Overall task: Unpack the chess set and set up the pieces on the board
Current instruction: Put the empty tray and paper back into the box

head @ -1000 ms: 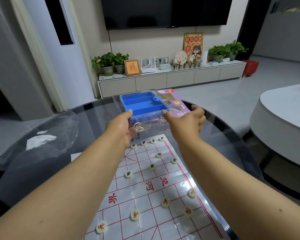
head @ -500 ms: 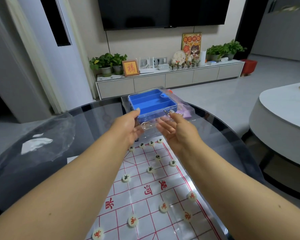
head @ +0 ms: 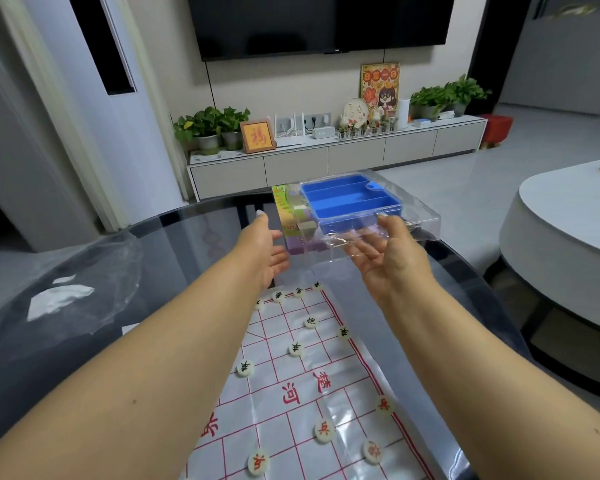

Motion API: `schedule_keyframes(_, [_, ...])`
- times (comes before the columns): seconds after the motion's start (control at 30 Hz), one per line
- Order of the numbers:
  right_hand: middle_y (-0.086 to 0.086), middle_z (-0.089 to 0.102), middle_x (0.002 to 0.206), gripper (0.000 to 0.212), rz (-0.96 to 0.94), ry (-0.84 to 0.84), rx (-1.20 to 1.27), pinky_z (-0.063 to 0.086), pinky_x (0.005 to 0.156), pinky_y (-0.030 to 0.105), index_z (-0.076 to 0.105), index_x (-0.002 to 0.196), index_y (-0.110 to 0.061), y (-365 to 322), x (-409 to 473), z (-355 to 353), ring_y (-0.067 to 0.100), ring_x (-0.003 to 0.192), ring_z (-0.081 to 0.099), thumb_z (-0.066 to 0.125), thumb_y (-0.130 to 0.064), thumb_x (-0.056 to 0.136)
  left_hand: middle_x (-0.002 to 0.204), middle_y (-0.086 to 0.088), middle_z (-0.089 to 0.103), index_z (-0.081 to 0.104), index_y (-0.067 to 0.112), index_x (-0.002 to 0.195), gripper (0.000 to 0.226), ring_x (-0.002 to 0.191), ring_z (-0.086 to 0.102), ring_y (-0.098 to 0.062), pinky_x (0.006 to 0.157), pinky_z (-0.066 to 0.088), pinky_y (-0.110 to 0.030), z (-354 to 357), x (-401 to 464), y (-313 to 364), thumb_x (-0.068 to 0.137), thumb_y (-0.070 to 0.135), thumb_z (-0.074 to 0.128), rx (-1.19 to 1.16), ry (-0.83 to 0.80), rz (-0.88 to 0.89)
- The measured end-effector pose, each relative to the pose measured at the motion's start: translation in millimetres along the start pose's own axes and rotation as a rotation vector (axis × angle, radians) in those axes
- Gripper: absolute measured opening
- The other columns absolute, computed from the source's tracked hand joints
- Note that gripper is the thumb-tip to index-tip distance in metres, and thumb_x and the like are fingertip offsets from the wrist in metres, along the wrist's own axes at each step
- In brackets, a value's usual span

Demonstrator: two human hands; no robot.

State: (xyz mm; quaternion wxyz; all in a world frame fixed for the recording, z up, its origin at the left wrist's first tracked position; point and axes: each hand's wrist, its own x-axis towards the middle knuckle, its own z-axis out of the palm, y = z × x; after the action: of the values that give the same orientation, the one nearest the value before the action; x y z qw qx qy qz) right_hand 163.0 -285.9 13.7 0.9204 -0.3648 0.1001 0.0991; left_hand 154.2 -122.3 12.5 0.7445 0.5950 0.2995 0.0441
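Observation:
My right hand [head: 385, 258] holds a clear plastic case [head: 416, 223] with an empty blue tray [head: 350, 199] in it, above the far side of the table. Its thumb lies on top of the case and its fingers run underneath. My left hand [head: 264, 251] hangs open, palm turned right, just left of the case and not touching it. A colourful printed card [head: 291, 220] shows at the case's left end. On the table lies the red-lined chess board sheet [head: 309, 393] with several round white pieces: black-marked ones [head: 296, 349] far, red-marked ones [head: 323, 429] near.
The dark round glass table [head: 174, 237] carries crumpled clear wrapping [head: 59, 299] on its left side. A white round table [head: 568, 220] stands to the right. A TV cabinet with plants [head: 326, 157] runs along the far wall.
The case has swung to the right and lifted. My left hand has let go of it and opened. My right hand has turned palm up under it.

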Motion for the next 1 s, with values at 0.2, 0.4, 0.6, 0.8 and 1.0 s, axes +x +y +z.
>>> schedule_keyframes(0.2, [0.019,0.065,0.105,0.024,-0.015,0.078,-0.002,0.058,0.081,0.039,0.053,0.113,-0.007,-8.2,0.0,-5.1,0.03,0.093,0.068,0.058,-0.016,0.09,0.14,-0.02,0.048,0.055,0.011,0.128,0.064,0.127,0.046,-0.033,0.098,0.044,-0.042,6.2,22.2,-8.1,0.099,0.058,0.023,0.069,0.02,-0.024])
schedule_keyframes(0.4, [0.019,0.067,0.099,0.007,-0.019,0.076,-0.012,0.059,0.076,0.036,0.056,0.094,-0.01,-6.7,0.2,-2.7,0.029,0.084,0.068,0.057,-0.015,0.089,0.125,-0.013,0.058,0.061,0.019,0.095,0.052,0.111,0.055,-0.026,0.079,0.048,-0.034,11.5,33.6,-14.4,0.1,0.054,0.023,0.125,0.04,0.016])
schedule_keyframes(0.6, [0.017,0.068,0.093,0.014,-0.034,0.061,-0.02,0.059,0.07,0.033,0.058,0.1,-0.01,-4.9,-0.4,-4.2,0.027,0.08,0.068,0.057,-0.017,0.088,0.12,-0.009,0.061,0.063,0.023,0.087,0.049,0.118,0.054,-0.028,0.081,0.049,-0.034,9.5,42.2,-19.6,0.101,0.052,0.026,0.159,0.063,0.046])
schedule_keyframes(0.8, [0.02,0.07,0.101,0.014,-0.056,0.065,-0.023,0.059,0.074,0.035,0.058,0.101,-0.01,-5.8,-0.4,-4.4,0.031,0.09,0.07,0.058,-0.017,0.088,0.108,-0.007,0.064,0.068,0.02,0.089,0.051,0.095,0.057,-0.021,0.071,0.048,-0.033,12.9,49.2,-21.9,0.1,0.051,0.029,0.166,0.027,0.073])
schedule_keyframes(1.0, [0.018,0.069,0.094,0.01,-0.042,0.05,-0.051,0.058,0.073,0.035,0.059,0.097,-0.011,-5.3,-2.2,-3.9,0.029,0.082,0.069,0.057,-0.016,0.088,0.111,-0.009,0.066,0.065,0.013,0.086,0.022,0.1,0.059,-0.022,0.089,0.049,-0.033,1.8,56.0,-17.9,0.097,0.027,0.053,0.157,0.085,0.151])
